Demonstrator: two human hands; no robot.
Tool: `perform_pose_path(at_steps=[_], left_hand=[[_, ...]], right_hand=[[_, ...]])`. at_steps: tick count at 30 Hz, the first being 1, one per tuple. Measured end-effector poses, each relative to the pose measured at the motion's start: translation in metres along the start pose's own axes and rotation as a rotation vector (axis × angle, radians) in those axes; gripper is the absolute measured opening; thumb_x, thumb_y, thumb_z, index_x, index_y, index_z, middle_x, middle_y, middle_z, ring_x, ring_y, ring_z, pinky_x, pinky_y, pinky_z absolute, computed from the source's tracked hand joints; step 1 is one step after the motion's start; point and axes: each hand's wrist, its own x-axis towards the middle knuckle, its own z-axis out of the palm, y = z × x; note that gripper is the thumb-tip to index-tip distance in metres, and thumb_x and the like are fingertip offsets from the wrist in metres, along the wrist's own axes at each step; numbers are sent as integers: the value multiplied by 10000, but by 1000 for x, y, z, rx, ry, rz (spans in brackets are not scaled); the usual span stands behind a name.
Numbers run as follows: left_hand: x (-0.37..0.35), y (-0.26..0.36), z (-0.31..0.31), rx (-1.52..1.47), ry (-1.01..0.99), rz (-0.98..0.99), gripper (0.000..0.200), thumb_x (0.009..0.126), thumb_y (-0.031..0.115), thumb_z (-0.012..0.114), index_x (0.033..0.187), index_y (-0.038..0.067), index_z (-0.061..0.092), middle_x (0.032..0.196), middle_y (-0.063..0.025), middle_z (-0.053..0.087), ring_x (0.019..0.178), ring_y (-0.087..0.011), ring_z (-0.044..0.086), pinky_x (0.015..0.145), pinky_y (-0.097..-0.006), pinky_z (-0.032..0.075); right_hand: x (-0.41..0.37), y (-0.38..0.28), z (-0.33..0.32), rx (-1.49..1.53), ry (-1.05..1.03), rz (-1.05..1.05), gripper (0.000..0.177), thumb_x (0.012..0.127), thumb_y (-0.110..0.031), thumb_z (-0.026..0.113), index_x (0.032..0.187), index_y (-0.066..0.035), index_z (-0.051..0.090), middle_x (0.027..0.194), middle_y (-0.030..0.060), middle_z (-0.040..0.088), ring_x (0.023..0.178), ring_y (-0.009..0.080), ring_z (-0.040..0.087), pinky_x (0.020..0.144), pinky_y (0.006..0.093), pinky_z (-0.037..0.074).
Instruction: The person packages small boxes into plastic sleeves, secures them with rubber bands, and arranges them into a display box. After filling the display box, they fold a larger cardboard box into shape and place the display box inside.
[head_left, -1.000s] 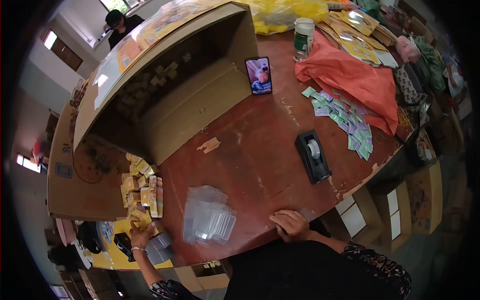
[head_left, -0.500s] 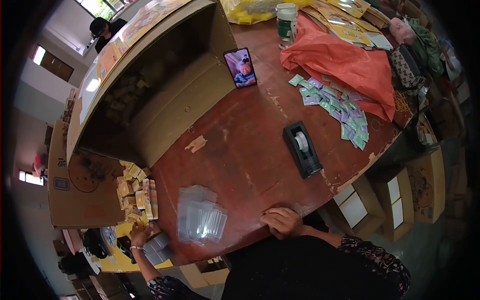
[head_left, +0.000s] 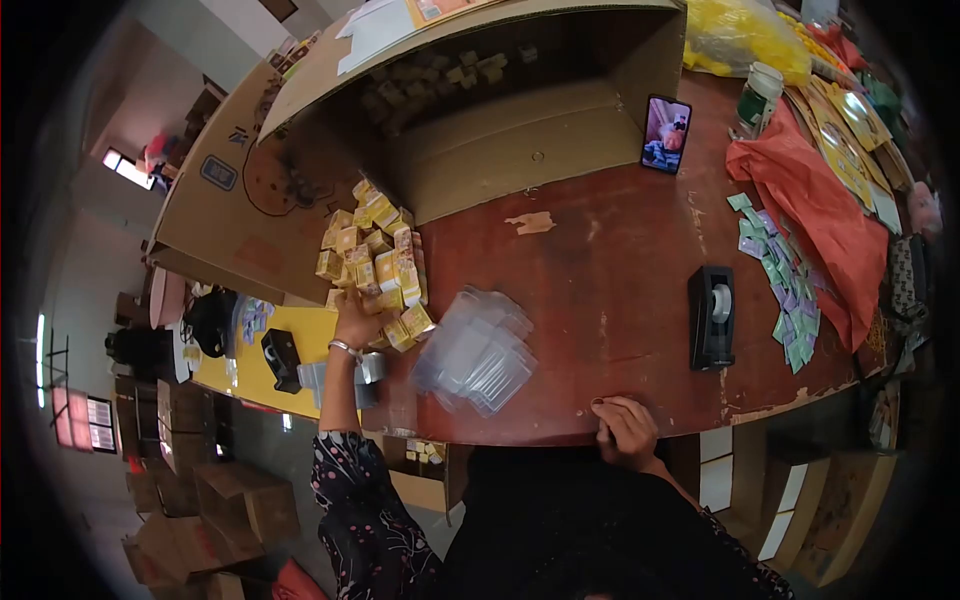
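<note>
My left hand (head_left: 358, 320) reaches into a pile of small yellow card bundles (head_left: 358, 262) on the table's left side. Its fingers are apart and touch the near bundles; the fingertips are partly hidden among them. A stack of clear plastic cases (head_left: 475, 350) lies spread to the right of that hand. Below its wrist are grey translucent plastic pieces (head_left: 368, 372). My right hand (head_left: 628, 430) rests at the table's front edge, fingers loosely curled, with nothing visible in them.
A large cardboard box (head_left: 520, 150) lies open towards me, with small bundles inside. On the red-brown table (head_left: 600, 290) stand a black tape dispenser (head_left: 712, 318) and a phone (head_left: 665, 134). Green and purple sachets (head_left: 785, 285) lie beside a red plastic bag (head_left: 815, 210).
The camera view has turned left, so the table things appear farther right. My left hand has moved farther into the yellow bundles. My right hand stays at the table edge.
</note>
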Motion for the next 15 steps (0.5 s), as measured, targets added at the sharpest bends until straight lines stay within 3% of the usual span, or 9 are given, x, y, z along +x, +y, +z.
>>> perform_pose_path(at_steps=[2, 3, 6, 8, 9, 12, 13, 15], left_hand=[[3, 6, 15, -6, 105, 69, 1014, 626, 416, 957, 1389, -38, 468, 1272, -242, 535, 1229, -408, 517, 1038, -445, 473], [1, 14, 16, -54, 124, 73, 1072, 616, 425, 959, 1418, -58, 438, 1272, -257, 535, 1240, -419, 510, 1035, -453, 474], [-3, 31, 15, -51, 130, 103, 1042, 640, 418, 949, 1405, -84, 451, 1376, -283, 508, 1247, -411, 532, 1044, -446, 473], [-1, 31, 16, -98, 94, 129, 1027, 674, 337, 939, 1439, -97, 408, 1465, -270, 415, 1367, -390, 447, 1126, -425, 421], [0, 33, 10, -147, 92, 209, 908, 747, 431, 882, 1399, -70, 496, 1445, -266, 494, 1335, -379, 509, 1087, -426, 455], [-11, 41, -10, -163, 156, -33, 799, 820, 539, 790, 1359, -15, 586, 1340, -252, 616, 1224, -365, 620, 1008, -433, 506], [-4, 23, -9, -2, 322, 41, 673, 884, 569, 709, 1267, 17, 672, 1153, -224, 717, 1065, -379, 698, 917, -440, 547], [18, -8, -17, -79, 432, 29, 571, 907, 503, 717, 1182, 1, 713, 1025, -217, 747, 942, -361, 731, 814, -429, 564]], right_hand=[[0, -1, 0, 1, 1, 7, 260, 784, 17, 657, 1034, -15, 721, 980, 104, 748, 972, 285, 710, 828, 395, 557], [0, -1, 0, 3, 3, 10, 261, 781, 21, 658, 1032, -16, 721, 980, 103, 747, 972, 284, 711, 828, 396, 557], [-1, -1, 0, 6, 1, 18, 257, 786, 18, 656, 1030, -23, 722, 983, 103, 745, 975, 288, 711, 831, 399, 559], [-1, -1, 1, 3, -9, 13, 265, 787, 20, 654, 1038, -25, 721, 989, 105, 744, 979, 292, 709, 833, 401, 558], [-1, 0, 1, 2, -16, 9, 269, 787, 21, 653, 1043, -27, 721, 993, 106, 744, 982, 293, 708, 835, 402, 558], [-3, 1, 1, 3, -16, -1, 282, 786, 24, 651, 1055, -26, 721, 993, 110, 742, 982, 302, 706, 834, 404, 558], [-4, 2, 2, -3, -19, -4, 285, 785, 23, 652, 1057, -27, 721, 998, 113, 741, 982, 306, 705, 836, 408, 557], [-6, 3, 3, -14, -31, -11, 292, 783, 21, 653, 1063, -28, 722, 1006, 118, 739, 983, 313, 703, 839, 415, 556]])
